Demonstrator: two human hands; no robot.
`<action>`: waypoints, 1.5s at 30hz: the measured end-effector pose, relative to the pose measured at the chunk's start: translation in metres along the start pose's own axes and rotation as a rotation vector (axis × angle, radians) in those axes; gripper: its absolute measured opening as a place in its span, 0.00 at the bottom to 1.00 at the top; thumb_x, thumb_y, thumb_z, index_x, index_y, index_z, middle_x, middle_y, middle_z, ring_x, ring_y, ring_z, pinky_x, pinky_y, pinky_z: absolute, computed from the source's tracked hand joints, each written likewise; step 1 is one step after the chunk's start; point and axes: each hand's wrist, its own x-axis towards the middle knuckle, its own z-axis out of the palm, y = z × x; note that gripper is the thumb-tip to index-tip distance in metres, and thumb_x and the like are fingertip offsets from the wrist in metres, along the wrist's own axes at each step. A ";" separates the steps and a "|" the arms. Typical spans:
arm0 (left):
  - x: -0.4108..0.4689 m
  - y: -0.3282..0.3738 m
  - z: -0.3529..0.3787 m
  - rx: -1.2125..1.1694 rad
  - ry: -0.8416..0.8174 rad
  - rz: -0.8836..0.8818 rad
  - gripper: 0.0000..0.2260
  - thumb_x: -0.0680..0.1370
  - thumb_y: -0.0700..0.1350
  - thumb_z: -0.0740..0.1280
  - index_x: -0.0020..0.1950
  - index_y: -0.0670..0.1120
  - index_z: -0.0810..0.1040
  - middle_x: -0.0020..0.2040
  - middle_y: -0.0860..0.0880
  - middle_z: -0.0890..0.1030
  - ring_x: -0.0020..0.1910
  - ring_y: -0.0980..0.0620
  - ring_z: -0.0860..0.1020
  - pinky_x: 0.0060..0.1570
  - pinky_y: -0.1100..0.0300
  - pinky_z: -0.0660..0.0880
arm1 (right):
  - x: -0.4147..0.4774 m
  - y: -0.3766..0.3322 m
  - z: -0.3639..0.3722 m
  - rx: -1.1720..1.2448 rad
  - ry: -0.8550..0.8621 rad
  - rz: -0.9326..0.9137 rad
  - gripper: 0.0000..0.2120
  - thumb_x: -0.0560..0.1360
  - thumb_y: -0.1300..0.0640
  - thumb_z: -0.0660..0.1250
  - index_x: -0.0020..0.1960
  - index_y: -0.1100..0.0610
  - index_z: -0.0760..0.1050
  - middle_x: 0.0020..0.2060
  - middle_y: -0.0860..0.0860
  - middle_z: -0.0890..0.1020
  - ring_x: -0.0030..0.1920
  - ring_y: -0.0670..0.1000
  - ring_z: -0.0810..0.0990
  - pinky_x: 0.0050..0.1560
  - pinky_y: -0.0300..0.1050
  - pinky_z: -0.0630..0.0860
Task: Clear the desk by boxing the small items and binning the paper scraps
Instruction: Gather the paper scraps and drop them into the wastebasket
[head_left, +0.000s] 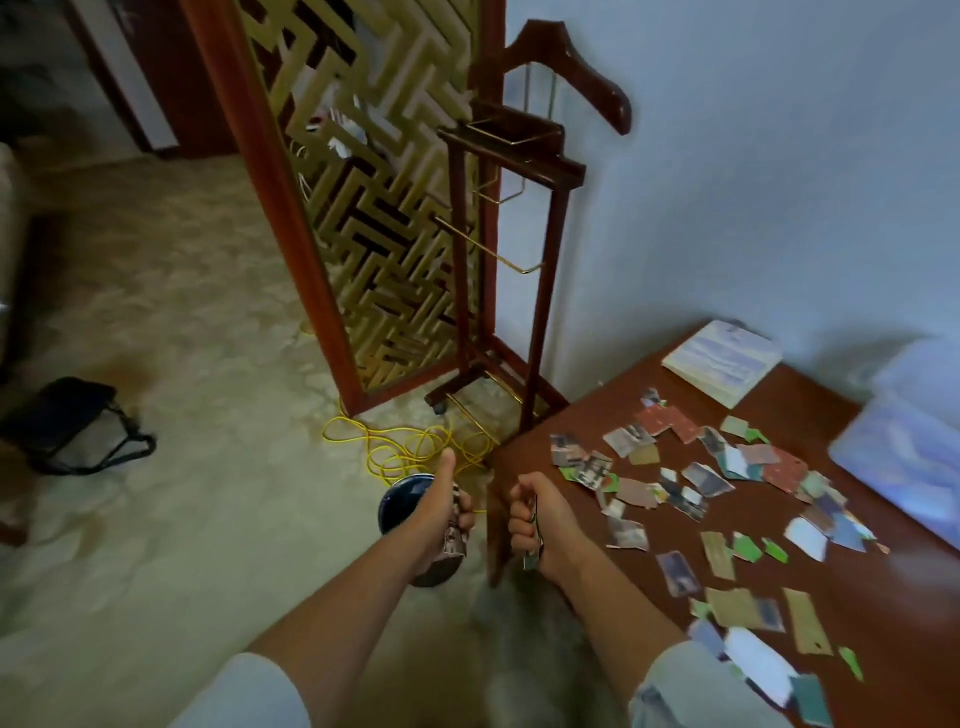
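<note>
Several torn paper scraps (691, 483) lie scattered over the brown wooden desk (597, 415) at the right. My left hand (449, 506) holds a bunch of scraps (451, 540) with the thumb stuck up, over a dark round bin (402, 501) on the carpet beside the desk's corner. My right hand (535, 519) is curled round a few more scraps (535, 545) just off the desk's left edge. The bin is mostly hidden behind my left hand and forearm.
A book (724, 366) lies at the desk's far edge, and a blurred pale plastic box (904, 457) stands at the right. A wooden valet stand (519, 234), a lattice screen (363, 208), a yellow cable (405, 447) and a black bag (67, 423) stand on the carpet.
</note>
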 end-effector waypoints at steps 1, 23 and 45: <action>0.007 0.005 -0.015 -0.025 0.017 -0.013 0.32 0.76 0.71 0.49 0.28 0.45 0.67 0.24 0.48 0.67 0.20 0.52 0.63 0.24 0.63 0.60 | 0.008 0.001 0.013 -0.001 -0.005 0.011 0.14 0.79 0.55 0.58 0.35 0.55 0.66 0.23 0.48 0.61 0.18 0.45 0.57 0.16 0.33 0.54; 0.263 0.086 -0.184 -0.335 0.123 -0.341 0.25 0.80 0.64 0.52 0.54 0.46 0.79 0.48 0.37 0.84 0.51 0.43 0.83 0.45 0.58 0.76 | 0.293 0.006 0.142 -0.061 0.259 0.329 0.08 0.79 0.60 0.58 0.43 0.57 0.72 0.28 0.51 0.70 0.22 0.46 0.65 0.19 0.35 0.58; 0.514 0.005 -0.202 -0.049 0.108 -0.579 0.32 0.80 0.65 0.46 0.77 0.45 0.60 0.76 0.44 0.61 0.75 0.44 0.61 0.67 0.48 0.61 | 0.521 0.128 0.071 0.162 0.511 0.510 0.20 0.82 0.46 0.56 0.70 0.54 0.68 0.59 0.53 0.74 0.68 0.57 0.70 0.67 0.57 0.66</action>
